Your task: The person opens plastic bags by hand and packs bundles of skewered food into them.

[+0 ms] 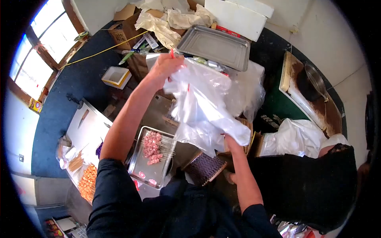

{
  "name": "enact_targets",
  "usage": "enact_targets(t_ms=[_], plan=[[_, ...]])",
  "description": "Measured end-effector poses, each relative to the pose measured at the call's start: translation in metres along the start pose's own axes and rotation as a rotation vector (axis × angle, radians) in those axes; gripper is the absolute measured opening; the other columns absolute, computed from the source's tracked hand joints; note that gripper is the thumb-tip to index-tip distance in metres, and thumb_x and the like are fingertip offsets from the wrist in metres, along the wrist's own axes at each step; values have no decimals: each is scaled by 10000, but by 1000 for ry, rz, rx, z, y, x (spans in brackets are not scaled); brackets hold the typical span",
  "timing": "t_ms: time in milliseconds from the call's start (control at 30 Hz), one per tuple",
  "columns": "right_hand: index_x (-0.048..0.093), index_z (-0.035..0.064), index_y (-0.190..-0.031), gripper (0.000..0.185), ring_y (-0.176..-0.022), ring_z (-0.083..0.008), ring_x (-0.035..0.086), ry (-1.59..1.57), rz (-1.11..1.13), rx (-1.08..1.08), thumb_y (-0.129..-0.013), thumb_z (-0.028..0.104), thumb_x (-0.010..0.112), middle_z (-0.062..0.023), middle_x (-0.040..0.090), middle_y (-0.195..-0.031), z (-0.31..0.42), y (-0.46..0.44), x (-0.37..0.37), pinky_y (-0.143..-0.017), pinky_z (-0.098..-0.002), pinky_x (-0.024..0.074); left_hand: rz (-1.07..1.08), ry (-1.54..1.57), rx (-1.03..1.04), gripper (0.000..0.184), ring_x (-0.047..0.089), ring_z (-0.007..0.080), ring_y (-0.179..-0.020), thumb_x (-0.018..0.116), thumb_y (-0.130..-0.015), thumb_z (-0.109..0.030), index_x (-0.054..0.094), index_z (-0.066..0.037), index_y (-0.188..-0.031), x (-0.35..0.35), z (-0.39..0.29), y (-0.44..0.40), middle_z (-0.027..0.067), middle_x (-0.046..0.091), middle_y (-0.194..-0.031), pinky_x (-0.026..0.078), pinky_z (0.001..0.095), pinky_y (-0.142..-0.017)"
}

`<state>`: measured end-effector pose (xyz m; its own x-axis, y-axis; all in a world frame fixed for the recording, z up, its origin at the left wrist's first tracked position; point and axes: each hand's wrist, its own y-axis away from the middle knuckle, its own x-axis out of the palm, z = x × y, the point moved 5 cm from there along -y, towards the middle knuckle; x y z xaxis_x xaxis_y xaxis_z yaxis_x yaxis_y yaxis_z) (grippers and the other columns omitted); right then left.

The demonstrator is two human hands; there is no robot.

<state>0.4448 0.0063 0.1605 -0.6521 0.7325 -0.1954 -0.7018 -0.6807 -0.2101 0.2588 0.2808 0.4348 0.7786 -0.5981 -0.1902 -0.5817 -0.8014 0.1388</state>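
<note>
My left hand is raised in front of me, its fingers closed on the upper edge of a see-through plastic bag. The bag hangs crumpled and stretches down to the right. At its lower right side, my right hand grips the plastic, with part of the fingers hidden behind it. Below the left forearm lies a metal tray holding raw meat skewers, their sticks pointing right. Two small pinkish pieces lie near the tray's front end.
A second metal tray rests beyond the bag, near a white foam box. To the left, a white board bears a knife and orange skewered food. A person in dark clothing is close on my right, beside a white sack.
</note>
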Motion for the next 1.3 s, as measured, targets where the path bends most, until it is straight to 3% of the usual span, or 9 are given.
enact_targets(t_ms=[67, 133, 267, 300, 333, 833, 900, 1167, 1300], plan=[[581, 38, -1144, 303, -759, -158, 595, 28, 333, 357, -872, 169, 604, -61, 636, -948, 22, 5, -1, -668, -311, 481, -102, 189, -13, 209, 548, 110, -599, 606, -885, -278, 628, -70, -893, -6, -1, -15, 5, 576, -732, 435, 290, -440], [628, 11, -788, 136, -505, -91, 470, -317, 192, 462, -838, 138, 626, -5, 544, -623, 69, 15, 6, -483, -244, 391, -50, 528, -34, 161, 546, 132, -576, 540, -927, -218, 594, -67, -938, -16, -2, -33, 41, 580, -767, 446, 276, -430], [617, 9, -821, 66, -506, -69, 442, -239, 293, 502, -824, 75, 615, 7, 556, -676, 80, 38, -21, -467, -212, 370, 274, 969, 67, 182, 518, 149, -531, 472, -962, -208, 544, -46, -1007, -50, 4, -67, 70, 596, -798, 505, 270, -487], [615, 9, -829, 45, -513, -62, 441, -332, 258, 561, -823, 52, 607, 11, 564, -692, 76, 45, -27, -464, -204, 365, 66, 785, 18, 192, 531, 151, -562, 460, -968, -205, 520, -36, -1037, -59, 0, -66, 74, 592, -805, 535, 292, -554], [615, 9, -829, 45, -513, -62, 441, -331, 245, 571, -823, 52, 607, 11, 564, -692, 75, 50, -31, -464, -204, 365, -227, 804, 17, 244, 391, 101, -482, 444, -988, -230, 502, -35, -853, -36, -26, -30, 51, 492, -692, 272, 190, -364], [581, 92, -958, 109, -483, -39, 420, -779, -285, 796, -909, 162, 513, 37, 573, -701, 70, 81, -97, -473, -208, 351, 132, 629, 117, 241, 557, 144, -717, 510, -965, -249, 564, -51, -1091, -9, 16, -68, 63, 597, -918, 499, 257, -579], [582, 113, -972, 141, -525, -48, 432, -749, -337, 787, -914, 226, 521, 44, 558, -715, 62, 78, -106, -482, -217, 339, 41, 543, 77, 246, 591, 151, -823, 547, -948, -263, 580, -57, -1079, -2, 24, -60, 44, 618, -952, 513, 339, -740], [594, 96, -978, 123, -557, -64, 473, -776, -520, 696, -929, 195, 538, 8, 592, -766, 78, 55, -139, -465, -216, 347, 226, 548, 50, 142, 634, 201, -818, 551, -923, -118, 558, -22, -1027, 31, 72, -19, 73, 616, -893, 539, 364, -730], [590, 92, -858, 71, -520, -45, 397, -566, -463, 469, -895, 150, 605, 48, 536, -684, 106, 41, -142, -481, -207, 314, 143, 448, -157, 147, 591, 144, -706, 595, -906, -192, 573, -128, -1036, 67, 104, 25, 16, 580, -828, 495, 310, -529]])
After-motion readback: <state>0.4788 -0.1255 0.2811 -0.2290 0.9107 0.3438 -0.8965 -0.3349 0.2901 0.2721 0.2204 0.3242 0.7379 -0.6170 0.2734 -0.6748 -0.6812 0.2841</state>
